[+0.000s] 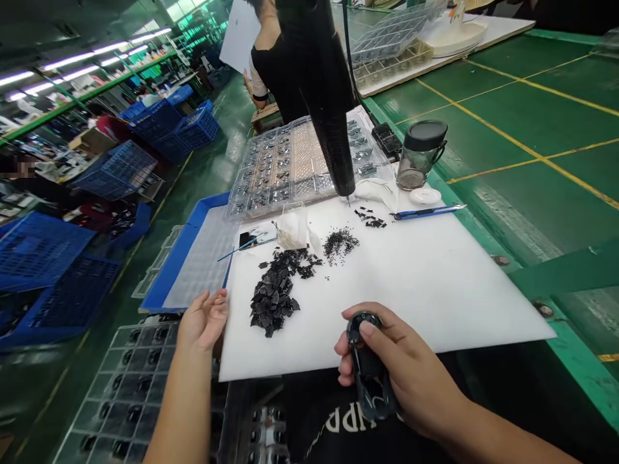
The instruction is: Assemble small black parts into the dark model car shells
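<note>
Right hand [401,367] grip closed around black plastic oval frame [370,367], over near edge of white plastic board [425,290]. Left hand [203,319] grip open, empty, at board's left edge, near pile of black flakes [273,293].

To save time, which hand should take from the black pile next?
Left, probably: the left hand is empty and closer to the black pieces; the right hand holds a black plastic part.
</note>
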The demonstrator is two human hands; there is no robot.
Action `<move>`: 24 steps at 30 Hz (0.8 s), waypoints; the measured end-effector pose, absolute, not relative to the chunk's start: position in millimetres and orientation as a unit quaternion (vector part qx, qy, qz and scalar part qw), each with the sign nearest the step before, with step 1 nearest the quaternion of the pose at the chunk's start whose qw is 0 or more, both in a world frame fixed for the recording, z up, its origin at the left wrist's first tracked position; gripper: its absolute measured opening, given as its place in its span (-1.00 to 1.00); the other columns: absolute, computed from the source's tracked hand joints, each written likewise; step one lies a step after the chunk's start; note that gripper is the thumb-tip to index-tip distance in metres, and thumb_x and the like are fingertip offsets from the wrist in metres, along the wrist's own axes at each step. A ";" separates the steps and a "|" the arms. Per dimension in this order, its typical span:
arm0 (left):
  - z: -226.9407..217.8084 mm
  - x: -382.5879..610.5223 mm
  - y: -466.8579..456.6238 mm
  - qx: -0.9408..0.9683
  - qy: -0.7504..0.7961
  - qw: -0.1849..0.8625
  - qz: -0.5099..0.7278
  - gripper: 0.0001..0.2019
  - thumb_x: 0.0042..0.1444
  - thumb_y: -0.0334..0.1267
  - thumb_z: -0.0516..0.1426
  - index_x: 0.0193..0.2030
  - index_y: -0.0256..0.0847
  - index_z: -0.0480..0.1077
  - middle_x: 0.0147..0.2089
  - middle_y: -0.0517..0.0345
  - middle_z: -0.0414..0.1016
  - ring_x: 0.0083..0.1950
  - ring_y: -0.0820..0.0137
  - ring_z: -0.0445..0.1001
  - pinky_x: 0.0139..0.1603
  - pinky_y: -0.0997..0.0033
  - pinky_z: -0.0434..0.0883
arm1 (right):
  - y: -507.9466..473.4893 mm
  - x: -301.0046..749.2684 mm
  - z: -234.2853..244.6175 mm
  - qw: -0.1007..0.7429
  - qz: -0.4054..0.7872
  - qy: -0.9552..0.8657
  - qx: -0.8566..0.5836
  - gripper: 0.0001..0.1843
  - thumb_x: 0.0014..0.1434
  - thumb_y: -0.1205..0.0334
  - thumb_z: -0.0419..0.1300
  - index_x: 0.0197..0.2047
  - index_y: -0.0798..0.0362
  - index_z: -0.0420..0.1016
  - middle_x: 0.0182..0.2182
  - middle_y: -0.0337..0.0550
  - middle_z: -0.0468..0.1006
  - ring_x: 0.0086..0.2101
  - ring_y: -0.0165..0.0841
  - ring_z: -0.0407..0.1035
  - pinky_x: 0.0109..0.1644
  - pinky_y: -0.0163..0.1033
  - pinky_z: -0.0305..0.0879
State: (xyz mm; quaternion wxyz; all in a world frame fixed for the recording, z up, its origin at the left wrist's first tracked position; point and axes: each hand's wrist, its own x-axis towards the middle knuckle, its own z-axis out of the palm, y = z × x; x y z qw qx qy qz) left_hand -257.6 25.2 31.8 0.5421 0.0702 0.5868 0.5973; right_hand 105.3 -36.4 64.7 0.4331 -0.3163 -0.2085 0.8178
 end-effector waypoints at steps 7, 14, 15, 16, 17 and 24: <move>36.5 -246.8 66.5 0.046 0.599 0.514 0.613 -0.89 0.27 -0.36 0.05 -0.27 -0.29 0.36 -0.45 0.17 0.35 -0.53 0.59 0.34 -0.62 0.67 0.32 | -25.6 102.9 65.7 0.428 0.782 -0.177 -0.418 -0.48 -0.08 -0.20 0.42 -0.18 -0.03 0.50 -0.43 -0.12 0.58 -0.42 -0.22 0.47 -0.37 -0.14 0.48; 14.6 -251.6 118.9 0.068 0.618 0.469 0.627 -0.79 0.28 -0.20 0.11 -0.09 -0.33 0.38 -0.25 0.15 0.44 -0.38 0.54 0.42 -0.42 0.53 0.44 | -18.4 120.3 20.0 0.394 0.740 -0.150 -0.524 -0.47 0.01 -0.12 0.38 -0.02 -0.06 0.45 -0.21 -0.07 0.61 -0.38 -0.26 0.44 -0.42 -0.21 0.50; 12.0 -251.8 124.5 0.078 0.626 0.458 0.626 -0.77 0.28 -0.19 0.11 -0.07 -0.33 0.38 -0.22 0.13 0.45 -0.35 0.52 0.43 -0.38 0.49 0.46 | -17.5 122.1 16.9 0.389 0.741 -0.149 -0.527 -0.48 0.03 -0.12 0.37 -0.01 -0.06 0.45 -0.19 -0.08 0.60 -0.39 -0.29 0.43 -0.42 -0.23 0.49; 10.1 -252.0 129.0 0.091 0.634 0.444 0.626 -0.77 0.28 -0.18 0.11 -0.06 -0.32 0.38 -0.20 0.12 0.45 -0.32 0.50 0.44 -0.36 0.47 0.47 | -16.5 123.3 15.4 0.387 0.741 -0.148 -0.528 -0.47 0.03 -0.12 0.37 0.00 -0.07 0.45 -0.17 -0.10 0.59 -0.39 -0.30 0.44 -0.42 -0.25 0.49; 9.0 -252.1 132.1 0.107 0.643 0.428 0.626 -0.77 0.28 -0.18 0.11 -0.06 -0.32 0.38 -0.20 0.12 0.45 -0.32 0.50 0.45 -0.35 0.46 0.47 | -15.3 124.1 15.2 0.388 0.740 -0.146 -0.530 -0.46 0.03 -0.12 0.37 0.03 -0.09 0.44 -0.16 -0.11 0.59 -0.38 -0.30 0.44 -0.41 -0.25 0.49; 25.2 -241.0 127.5 0.293 0.669 0.247 0.637 -0.78 0.20 -0.15 0.17 -0.23 -0.31 0.41 -0.33 0.18 0.46 -0.48 0.58 0.31 -0.47 0.57 0.27 | -12.0 126.7 24.0 0.409 0.742 -0.151 -0.510 -0.41 -0.10 0.04 0.49 -0.01 -0.01 0.48 -0.28 -0.16 0.54 -0.35 -0.34 0.41 -0.37 -0.36 0.49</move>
